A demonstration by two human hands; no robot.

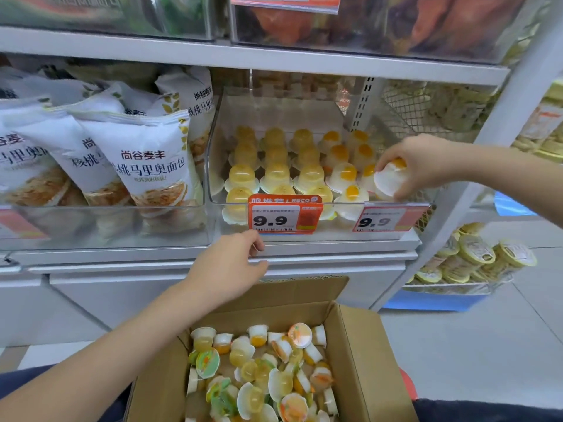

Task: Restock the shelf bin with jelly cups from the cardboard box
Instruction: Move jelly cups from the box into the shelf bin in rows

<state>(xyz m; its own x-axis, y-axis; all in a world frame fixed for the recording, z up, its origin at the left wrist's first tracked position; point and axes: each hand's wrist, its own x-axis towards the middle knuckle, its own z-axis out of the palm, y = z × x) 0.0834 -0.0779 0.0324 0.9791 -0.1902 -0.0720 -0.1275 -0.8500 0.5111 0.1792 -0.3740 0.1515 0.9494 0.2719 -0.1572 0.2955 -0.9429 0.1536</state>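
Observation:
A clear shelf bin holds rows of upturned jelly cups, yellow ones on the left and white ones with orange centres on the right. My right hand grips a white jelly cup at the bin's front right corner, just above the rim. My left hand rests with loosely bent fingers on the shelf edge below the bin, holding nothing. An open cardboard box below me contains several loose jelly cups.
Bags of bread fill the bin to the left. Two orange 9.9 price tags hang on the bin front. A wire basket of yellow-lidded tubs stands low on the right. Another shelf sits close above the bin.

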